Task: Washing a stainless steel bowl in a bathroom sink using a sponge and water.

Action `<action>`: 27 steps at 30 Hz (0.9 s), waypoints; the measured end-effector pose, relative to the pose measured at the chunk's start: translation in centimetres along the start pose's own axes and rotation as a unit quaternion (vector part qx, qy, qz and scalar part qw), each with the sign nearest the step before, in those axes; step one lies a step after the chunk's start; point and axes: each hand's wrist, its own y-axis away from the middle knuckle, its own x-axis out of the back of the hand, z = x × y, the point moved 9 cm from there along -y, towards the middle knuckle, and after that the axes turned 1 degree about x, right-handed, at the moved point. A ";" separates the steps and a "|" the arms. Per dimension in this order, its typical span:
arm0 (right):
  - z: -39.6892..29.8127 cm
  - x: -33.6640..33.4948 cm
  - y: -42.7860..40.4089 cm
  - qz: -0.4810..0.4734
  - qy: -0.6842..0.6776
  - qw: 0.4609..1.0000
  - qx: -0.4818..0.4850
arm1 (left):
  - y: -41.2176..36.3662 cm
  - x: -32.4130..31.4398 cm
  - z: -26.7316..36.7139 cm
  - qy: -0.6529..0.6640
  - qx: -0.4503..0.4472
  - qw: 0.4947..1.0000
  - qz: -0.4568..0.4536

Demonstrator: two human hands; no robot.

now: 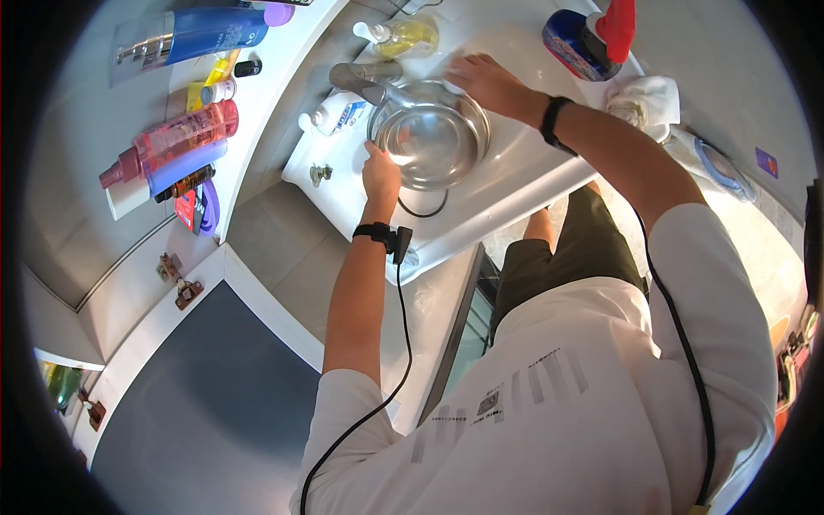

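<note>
A shiny stainless steel basin (425,148) rests in the white washbasin (528,151), below the metal faucet (370,84). My left hand (382,172) grips the basin's near-left rim, with the thumb up at its edge. On the far side, my right hand (486,80) hovers by the basin's upper right rim. Its fingertips are motion-blurred, so whether they hold anything is unclear. A dark cord loop (428,211) shows under the basin's near side. Close to the faucet stand a pump bottle of yellow liquid (412,40) and a white bottle (338,112).
A blue bottle with a red spray head (582,45) stands on the right rim, near a white cloth (644,103). Toiletries, including a pink bottle (187,135), line the cabinet shelf at left. An open cabinet door (212,399) fills the lower left. Black cables run along both arms.
</note>
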 end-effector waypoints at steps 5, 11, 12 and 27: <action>-0.1 -1.4 4.3 -0.015 0.035 0.999 -0.007 | -0.3 -0.6 -0.9 -0.013 -0.002 1.000 -0.002; -0.8 2.0 -0.3 0.083 0.008 0.996 0.013 | -0.7 -0.8 -1.4 -0.020 -0.019 1.000 0.015; 0.3 0.4 2.1 0.067 -0.011 0.997 -0.021 | -0.5 -0.7 -0.4 -0.016 -0.014 1.000 0.000; 0.6 1.3 0.4 0.037 -0.014 0.999 -0.012 | 0.1 -0.9 -0.6 0.033 0.015 0.999 0.025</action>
